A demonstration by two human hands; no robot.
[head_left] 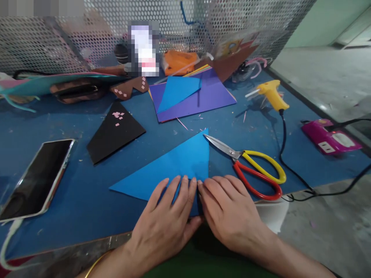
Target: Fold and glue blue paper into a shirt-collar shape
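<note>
Bright-blue, roughly triangular paper sheet [174, 160] on blue desk [87, 204], ahead of left hand [169, 210] and right hand [232, 208]; long axis slants near-left to far-right. Left hand nearer bulk. Both on near edge; pinching or merely pressing, cannot tell.

Clock hours are taken from the middle of the view. Two hands are there, the left hand [166, 218] at half past six and the right hand [233, 212] at five. Blue paper pieces number two: a large blue piece [176, 160] at the centre, a smaller blue piece [177, 88] towards twelve. There is one purple sheet [218, 96] at one, one glue gun [275, 98] at two, one magenta socket block [319, 133] at three, one pair of scissors [232, 152] between three and four, one black card [114, 141] at nine and one brown cut-out [127, 85] at ten. The pink bits [117, 114] on the black card clump too closely to count.
</note>
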